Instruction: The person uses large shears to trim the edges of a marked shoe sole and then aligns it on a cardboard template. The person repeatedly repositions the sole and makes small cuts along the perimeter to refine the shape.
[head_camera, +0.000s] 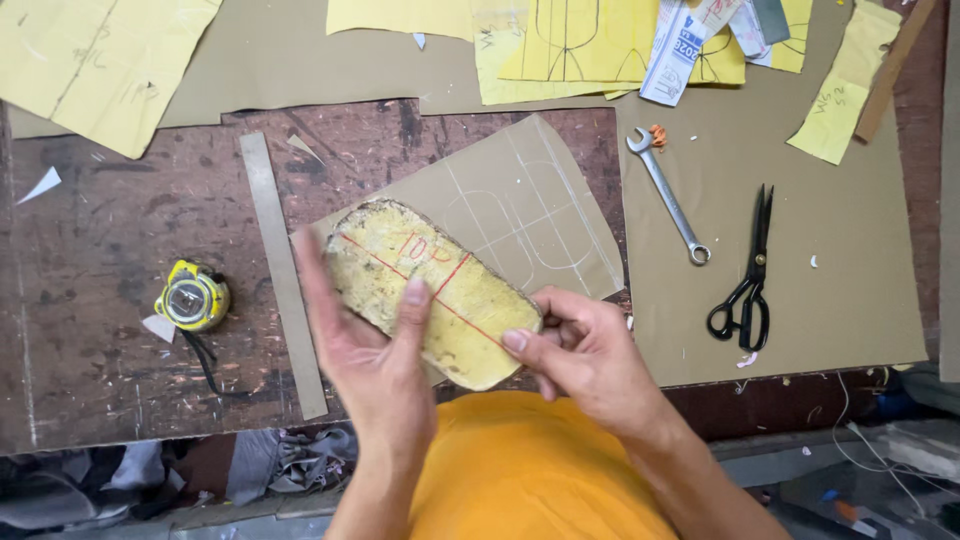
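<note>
A: What is the surface like, from the left?

B: A worn dark brown table (90, 330), scratched and flecked with pale marks. Yellow paper sheets (95, 60) with pencil lines lie at its far left corner. A yellow tape measure (192, 297) sits on the bare wood, its black strap trailing toward the near edge. Just right of it lies a long thin cardboard strip (283, 275), running from far to near. Crumpled cloth (290, 460) shows below the table's near edge.

A: And the middle?

B: A cardboard piece (540, 200) with rounded outlines drawn on it lies tilted. Over it the person holds a yellow oblong block (430, 290), rounded at both ends, marked with crossing red lines.

A: How do the grips stand?

B: The left hand (370, 350) cups the block from beneath, fingers spread along its far side and the thumb pressed on top near the red cross. The right hand (590, 350) pinches the block's near right end between thumb and curled fingers. The block is raised off the table, above the person's orange shirt (530, 470).

A: Further right?

B: A large sheet of brown cardboard (830, 300) covers the table. On it rest a silver wrench (668, 197), then black scissors (748, 285), closed, points away. More yellow paper (845, 85) lies at the far right.
</note>
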